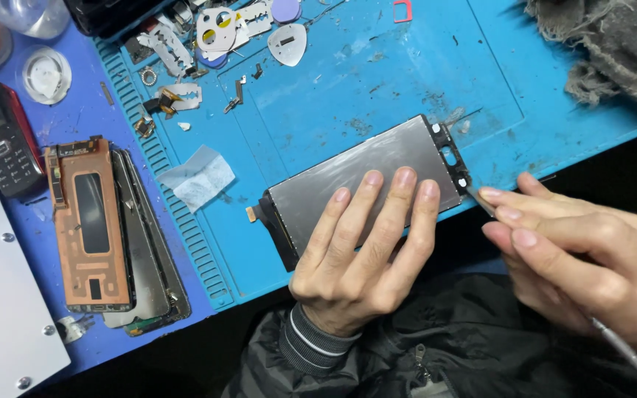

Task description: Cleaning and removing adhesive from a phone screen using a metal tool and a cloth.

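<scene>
Left hand (363, 250) lies flat, fingers spread, pinning the phone screen panel (366, 177) face-down at the near edge of the blue repair mat (481, 81), presumably to keep it from sliding. Right hand (576, 258) pinches a thin metal pry tool (628, 354), tip at the panel's right-end bracket. Farther left: copper-backed panel (90, 221), keypad phone (1, 136). Beyond: picks and blades (223, 29), grey rag (613, 44).

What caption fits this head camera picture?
Left hand presses a grey phone screen panel on a blue mat; right hand works a thin metal tool at its corner.
</scene>
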